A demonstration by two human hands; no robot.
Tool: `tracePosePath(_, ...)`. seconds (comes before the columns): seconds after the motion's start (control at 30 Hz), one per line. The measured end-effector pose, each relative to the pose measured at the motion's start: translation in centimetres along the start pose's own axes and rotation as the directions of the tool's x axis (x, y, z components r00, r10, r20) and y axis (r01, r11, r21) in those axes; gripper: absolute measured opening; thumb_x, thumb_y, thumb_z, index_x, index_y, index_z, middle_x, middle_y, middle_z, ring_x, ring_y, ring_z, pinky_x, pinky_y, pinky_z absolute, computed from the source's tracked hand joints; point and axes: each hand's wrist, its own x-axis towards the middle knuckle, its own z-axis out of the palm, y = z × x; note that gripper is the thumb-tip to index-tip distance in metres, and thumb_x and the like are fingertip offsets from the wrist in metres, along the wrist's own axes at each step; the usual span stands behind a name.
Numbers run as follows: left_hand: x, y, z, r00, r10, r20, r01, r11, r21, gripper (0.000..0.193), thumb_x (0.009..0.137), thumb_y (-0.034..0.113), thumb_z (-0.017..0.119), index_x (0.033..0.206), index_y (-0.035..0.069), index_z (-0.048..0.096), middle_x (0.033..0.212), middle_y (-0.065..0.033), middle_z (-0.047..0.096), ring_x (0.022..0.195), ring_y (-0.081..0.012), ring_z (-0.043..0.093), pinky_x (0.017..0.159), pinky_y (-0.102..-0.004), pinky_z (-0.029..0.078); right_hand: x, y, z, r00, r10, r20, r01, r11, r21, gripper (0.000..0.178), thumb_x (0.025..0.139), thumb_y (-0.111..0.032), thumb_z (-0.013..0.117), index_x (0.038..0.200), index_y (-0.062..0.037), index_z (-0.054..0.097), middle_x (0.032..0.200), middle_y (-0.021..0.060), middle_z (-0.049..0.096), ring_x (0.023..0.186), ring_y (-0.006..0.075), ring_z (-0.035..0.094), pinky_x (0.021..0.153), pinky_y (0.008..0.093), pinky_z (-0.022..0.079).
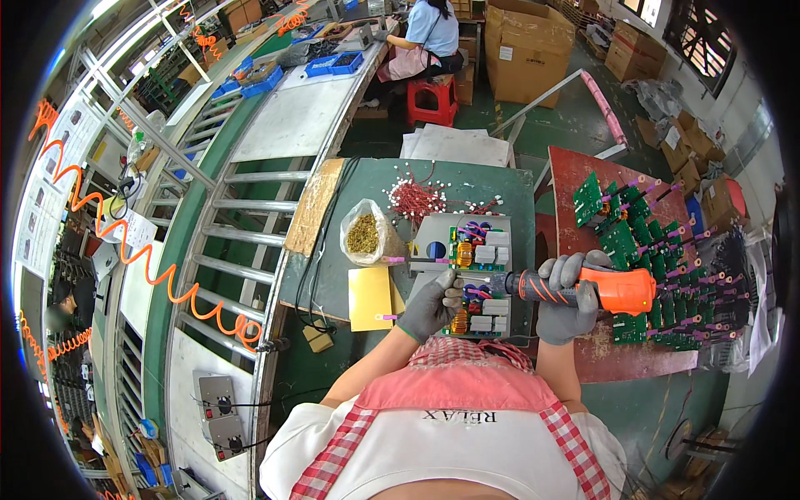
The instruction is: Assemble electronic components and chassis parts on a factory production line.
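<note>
My right hand (570, 298), in a grey glove, wraps round an orange and black power screwdriver (625, 289) held level, its front end pointing left. At that front end is my gloved left hand (429, 308), its fingers closed in a pinch; what they hold, if anything, is too small to make out. Beneath the hands lie two circuit boards with white blocks and copper coils, a far one (492, 253) on a grey metal plate (442, 223) and a near one (490, 321), partly covered by the tool and my left hand.
Left of the boards stand a clear bag of small brass-coloured parts (363, 235) and a yellow pad (369, 298). Red wires (417, 198) with white connectors lie beyond. A red board (575, 179) at right carries many green circuit boards (618, 245). A roller conveyor (258, 207) runs along the left; a person (429, 37) sits farther off.
</note>
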Motion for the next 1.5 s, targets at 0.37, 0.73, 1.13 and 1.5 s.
tracePosePath(0.37,0.6,-0.2,-0.5,0.996,0.006,-0.090,-0.004,1.000,0.028,0.019,0.095,0.026,0.054,0.093,0.007,0.052,0.077,0.0025,0.046,0.061,-0.0056,0.040,0.051,-0.0177,0.035,0.7,2.0,-0.9,1.000,0.025,-0.014,-0.025,1.000,-0.004,0.041,0.080,-0.017,0.059,0.117,-0.0045,0.045,0.076,0.0033,0.048,0.066,0.0134,0.047,0.070,0.0344,0.044)
tracePosePath(0.73,-1.2,1.0,-8.3,0.974,-0.134,-0.183,0.094,0.972,-0.214,0.030,0.096,0.041,0.045,0.083,0.015,0.052,0.070,0.0031,0.041,0.048,-0.0066,0.029,0.039,-0.0201,0.021,-0.8,6.0,-4.7,0.983,0.144,-0.116,-0.166,0.964,-0.209,0.039,0.078,-0.007,0.058,0.114,-0.0042,0.045,0.080,0.0067,0.055,0.073,0.0175,0.056,0.075,0.0391,0.049)
tracePosePath(1.13,2.0,1.3,-10.2,0.852,0.364,-0.377,0.279,0.294,0.914,0.027,0.086,0.023,0.061,0.095,-0.001,0.067,0.077,-0.0029,0.064,0.064,-0.0094,0.055,0.058,-0.0250,0.046,-2.8,11.4,-7.0,0.930,0.356,-0.095,-0.366,0.871,-0.327,0.038,0.075,0.005,0.050,0.111,-0.0023,0.043,0.080,0.0081,0.056,0.072,0.0187,0.058,0.078,0.0429,0.051)
tracePosePath(1.5,4.1,-0.8,-10.9,0.730,0.607,-0.314,0.443,-0.071,0.894,0.052,0.065,0.036,0.080,0.099,0.000,0.064,0.091,-0.0147,0.068,0.083,-0.0256,0.066,0.075,-0.0348,0.051,-4.2,14.0,-8.0,0.924,0.363,-0.121,-0.383,0.876,-0.294,0.035,0.074,0.009,0.056,0.106,-0.0023,0.048,0.075,0.0053,0.057,0.068,0.0156,0.059,0.074,0.0373,0.054)
